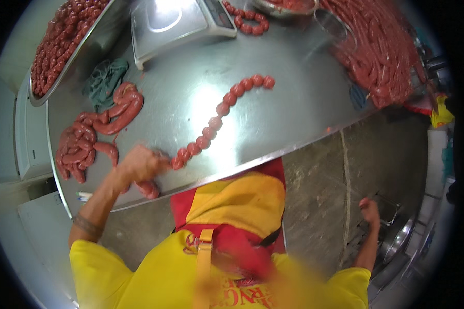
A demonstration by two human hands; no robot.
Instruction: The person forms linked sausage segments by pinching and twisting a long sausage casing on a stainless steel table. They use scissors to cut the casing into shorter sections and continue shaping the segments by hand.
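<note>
Left hand (145, 164) curled around the sausage chain's (215, 122) near end, on the steel table (273, 118).
A hard tug might split its casing; the right hand (370, 211), off beyond the table, can't steady it, and I can't tell its grip.

Bright metal, moist gloss and matt cloth

The table (294, 98) is smooth, shiny metal with a blurred white glare. The sausage chain (215, 123) has a taut, smooth, moist-looking gloss, as do the loose sausages (82, 139). The tray (90, 54) is metal with a smooth sheen. The scale (178, 36) has a smooth, reflective top. The green bundle (103, 85) looks like crumpled, matt cloth. The shirt (160, 273) is matt yellow fabric; the apron (237, 201), creased and matt too, also looks like cloth. The floor (314, 180) is rough, matt and concrete-like.
</note>
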